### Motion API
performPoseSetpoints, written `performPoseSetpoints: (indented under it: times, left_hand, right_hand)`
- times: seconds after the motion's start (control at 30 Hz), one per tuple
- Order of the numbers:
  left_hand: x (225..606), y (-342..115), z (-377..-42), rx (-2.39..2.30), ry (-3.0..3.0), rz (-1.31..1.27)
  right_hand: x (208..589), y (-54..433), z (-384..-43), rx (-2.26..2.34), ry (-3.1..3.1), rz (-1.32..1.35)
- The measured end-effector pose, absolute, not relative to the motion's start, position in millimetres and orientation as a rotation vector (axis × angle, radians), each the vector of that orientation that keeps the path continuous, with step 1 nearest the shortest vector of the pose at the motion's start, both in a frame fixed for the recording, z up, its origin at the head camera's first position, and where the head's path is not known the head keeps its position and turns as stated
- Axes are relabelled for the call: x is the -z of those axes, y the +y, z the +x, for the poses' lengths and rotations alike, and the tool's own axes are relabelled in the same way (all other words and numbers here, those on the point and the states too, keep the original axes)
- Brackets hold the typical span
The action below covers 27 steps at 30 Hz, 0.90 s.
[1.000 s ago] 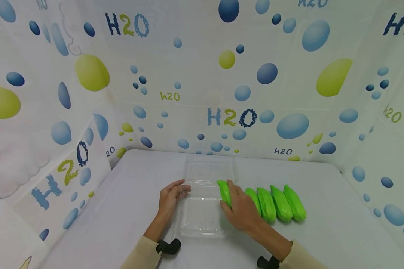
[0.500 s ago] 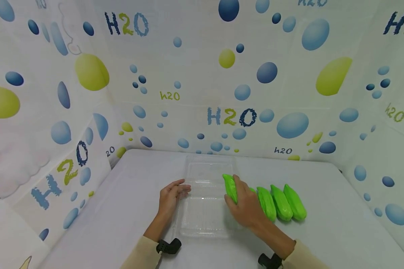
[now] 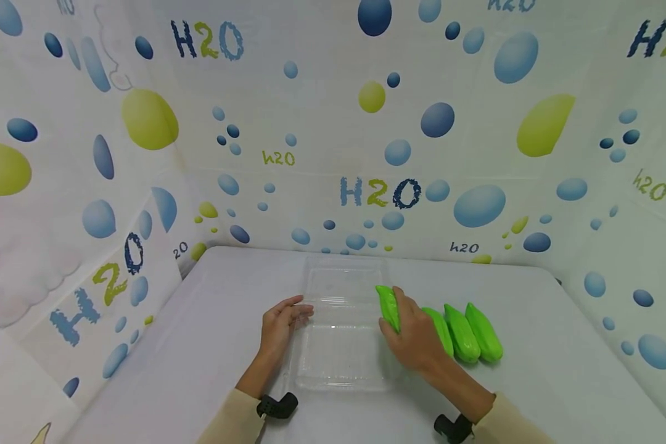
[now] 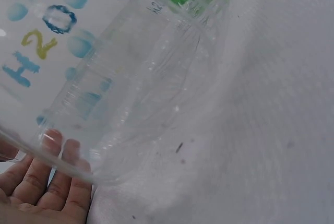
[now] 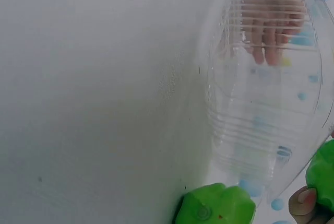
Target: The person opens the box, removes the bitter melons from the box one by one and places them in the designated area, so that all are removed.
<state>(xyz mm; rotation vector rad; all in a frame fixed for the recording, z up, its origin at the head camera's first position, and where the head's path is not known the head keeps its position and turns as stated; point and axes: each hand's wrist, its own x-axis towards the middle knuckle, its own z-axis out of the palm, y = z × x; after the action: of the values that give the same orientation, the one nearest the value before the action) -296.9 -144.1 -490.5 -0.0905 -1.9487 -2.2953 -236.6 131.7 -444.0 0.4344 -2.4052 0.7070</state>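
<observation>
My right hand (image 3: 416, 333) grips a bright green, elongated vegetable-like piece (image 3: 387, 308) with a pointed tip, above the right edge of a clear plastic clamshell container (image 3: 338, 357). Its lobed end shows beside my thumb in the right wrist view. The container lies open, lid part toward the back. At its left side my left hand (image 3: 279, 327) rests with relaxed, nearly straight fingers. In the left wrist view those fingers (image 4: 68, 182) are partly seen through the transparent wall. More green pieces (image 3: 462, 333) of the same kind lie in a row, partly hidden by my right hand.
A white cloth covers the table (image 3: 200, 370). Behind and beside it hang white sheets (image 3: 311, 92) printed with blue and green drops and "H2O" lettering. Black wrist cameras (image 3: 277, 405) are strapped near both sleeves.
My right hand has moved right with the green piece, from over the container to its right edge, covering more of the row. My left hand and the container have stayed put.
</observation>
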Motion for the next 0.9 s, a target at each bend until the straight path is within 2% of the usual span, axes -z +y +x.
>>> performPoseSetpoints:
  times: [0.9]
  left_hand:
    - [491, -143, -296, 2.28, -1.971, -0.077]
  right_hand:
    - [437, 161, -246, -0.799, -2.439, 0.218]
